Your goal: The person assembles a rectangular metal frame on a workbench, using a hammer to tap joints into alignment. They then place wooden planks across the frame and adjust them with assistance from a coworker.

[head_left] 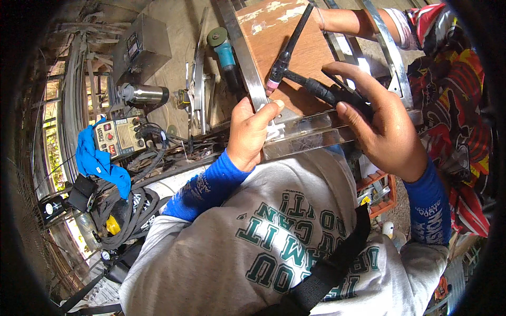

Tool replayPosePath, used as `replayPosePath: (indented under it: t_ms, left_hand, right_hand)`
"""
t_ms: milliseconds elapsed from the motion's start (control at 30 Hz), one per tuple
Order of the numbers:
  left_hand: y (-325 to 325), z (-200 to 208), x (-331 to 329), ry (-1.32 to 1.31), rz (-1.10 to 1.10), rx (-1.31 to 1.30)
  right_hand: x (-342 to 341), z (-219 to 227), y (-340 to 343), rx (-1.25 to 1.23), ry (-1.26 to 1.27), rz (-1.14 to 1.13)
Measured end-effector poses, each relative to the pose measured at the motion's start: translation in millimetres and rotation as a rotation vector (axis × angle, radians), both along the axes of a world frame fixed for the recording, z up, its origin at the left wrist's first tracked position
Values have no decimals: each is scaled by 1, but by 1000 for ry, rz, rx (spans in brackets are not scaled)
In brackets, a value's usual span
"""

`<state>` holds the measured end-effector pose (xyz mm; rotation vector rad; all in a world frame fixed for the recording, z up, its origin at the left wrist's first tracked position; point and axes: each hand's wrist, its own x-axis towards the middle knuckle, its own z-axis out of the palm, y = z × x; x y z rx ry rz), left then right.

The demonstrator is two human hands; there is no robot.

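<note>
In my right hand (pixel 390 124) is a black TIG welding torch (pixel 314 89), with the fingers wrapped round its handle. The torch's pink ceramic cup points down at the corner of a shiny metal frame (pixel 311 138). Its long black back cap rises toward the top. My left hand (pixel 249 129) is closed round that same corner, thumb on top, close to the cup. Behind the torch lies a brown wooden board (pixel 311 47) with patches of worn paint, between the frame's bars.
Another person's forearm (pixel 350 23) reaches in at the top right, over metal bars. A teal angle grinder (pixel 226 60) lies left of the frame. Farther left are a steel flask (pixel 145 94), metal box (pixel 142 47), welding machine (pixel 118 138), blue cloth (pixel 100 158) and coiled cables (pixel 150 210).
</note>
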<state>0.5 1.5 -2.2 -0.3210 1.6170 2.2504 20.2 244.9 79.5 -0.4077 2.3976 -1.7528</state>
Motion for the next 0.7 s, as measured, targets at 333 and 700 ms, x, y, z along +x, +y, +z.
replayPosePath:
  t_ms: [333,700]
  left_hand:
    - [0,4,-1,8,8,15]
    - [1,-22,2,140,35,-47]
  right_hand:
    - [-8,6,3,120,-10,18]
    - [-1,10,-12,227,16,-23]
